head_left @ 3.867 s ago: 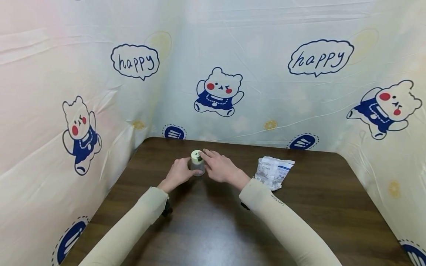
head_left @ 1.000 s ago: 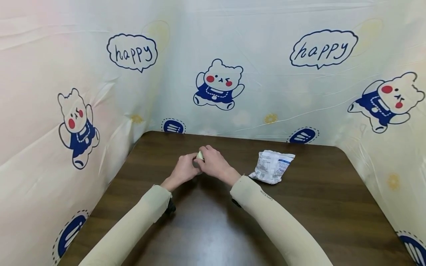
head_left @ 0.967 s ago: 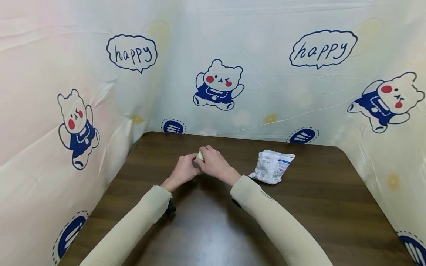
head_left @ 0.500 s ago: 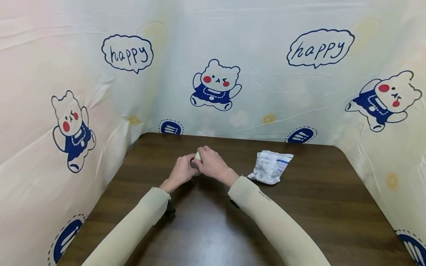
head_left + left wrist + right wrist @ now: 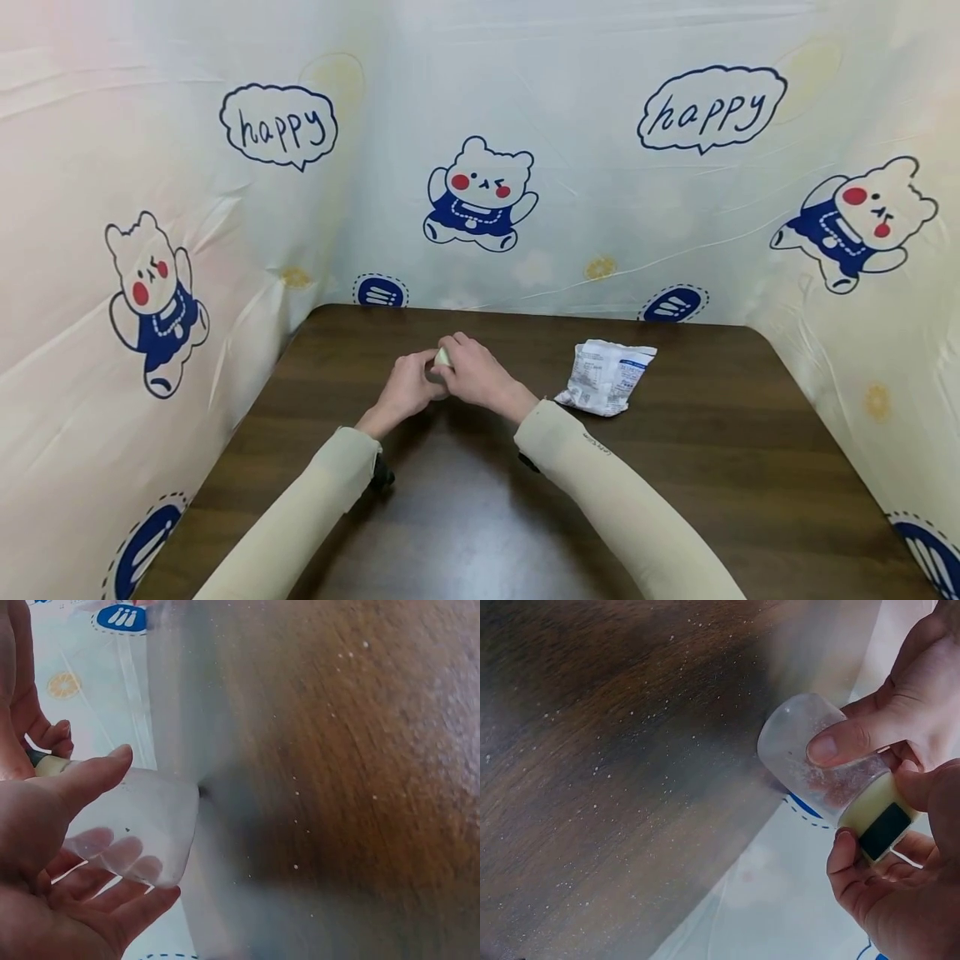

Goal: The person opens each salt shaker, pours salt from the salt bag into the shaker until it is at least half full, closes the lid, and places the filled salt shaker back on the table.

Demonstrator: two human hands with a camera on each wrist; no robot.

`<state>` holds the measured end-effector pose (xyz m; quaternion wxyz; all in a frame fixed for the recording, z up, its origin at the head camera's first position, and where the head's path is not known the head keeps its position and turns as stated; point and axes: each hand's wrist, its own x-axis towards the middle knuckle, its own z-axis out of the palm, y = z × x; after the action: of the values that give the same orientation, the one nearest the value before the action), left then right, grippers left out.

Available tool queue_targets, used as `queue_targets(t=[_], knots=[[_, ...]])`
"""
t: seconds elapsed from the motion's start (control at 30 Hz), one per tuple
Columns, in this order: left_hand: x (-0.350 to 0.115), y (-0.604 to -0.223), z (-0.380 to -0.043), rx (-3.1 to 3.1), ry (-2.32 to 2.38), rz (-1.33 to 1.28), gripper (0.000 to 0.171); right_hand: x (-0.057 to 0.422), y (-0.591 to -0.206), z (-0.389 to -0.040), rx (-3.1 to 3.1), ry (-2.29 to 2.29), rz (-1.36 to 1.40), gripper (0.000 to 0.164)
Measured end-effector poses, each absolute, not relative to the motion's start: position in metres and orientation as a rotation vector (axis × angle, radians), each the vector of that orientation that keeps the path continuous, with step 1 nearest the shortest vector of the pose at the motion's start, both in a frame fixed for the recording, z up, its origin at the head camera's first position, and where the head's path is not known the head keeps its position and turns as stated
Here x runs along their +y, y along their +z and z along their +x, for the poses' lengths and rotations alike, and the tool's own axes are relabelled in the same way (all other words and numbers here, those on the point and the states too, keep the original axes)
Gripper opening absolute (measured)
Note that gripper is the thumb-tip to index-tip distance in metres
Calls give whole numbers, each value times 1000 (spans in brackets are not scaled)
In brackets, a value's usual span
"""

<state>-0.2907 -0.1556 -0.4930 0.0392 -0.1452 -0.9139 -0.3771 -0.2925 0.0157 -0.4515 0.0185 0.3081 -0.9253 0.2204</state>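
Observation:
A clear jar with a pale yellow lid is held between both hands at the far middle of the table. My left hand grips the jar's body, thumb on one side and fingers round the other, as the left wrist view shows. My right hand pinches the lid between thumb and fingers. A dark green rectangle marks the lid's side in the right wrist view. In the head view the hands hide most of the jar. Whether its base touches the table I cannot tell.
A crumpled white printed packet lies right of my right hand. The brown wooden table has rounded far corners. A pale curtain with printed bears surrounds its back and sides.
Since the earliest frame, my right fingers have moved from the lid's top and side to curl round it, hiding most of it. Over the last second the hands have barely moved; the view shifted slightly.

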Motion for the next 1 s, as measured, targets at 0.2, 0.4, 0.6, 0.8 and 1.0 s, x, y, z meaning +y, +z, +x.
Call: queue_targets(t=[0.2,0.4,0.6,0.8,1.0], knots=[[-156,-494,-291,-2796,-1167,-438,37,14,-452,-293,-2847,675,986,40],[-155,-497,-289,-2780,-1165,-424,38,14,-452,-292,-2838,690,1004,38],[-153,-498,-288,-2769,-1175,-420,31,15,-449,-287,-2892,709,914,44],[-153,-495,-286,-2754,-1190,-422,36,13,-448,-284,-2900,707,743,50],[-155,-492,-287,-2767,-1157,-445,40,10,-449,-287,-2883,724,763,44]])
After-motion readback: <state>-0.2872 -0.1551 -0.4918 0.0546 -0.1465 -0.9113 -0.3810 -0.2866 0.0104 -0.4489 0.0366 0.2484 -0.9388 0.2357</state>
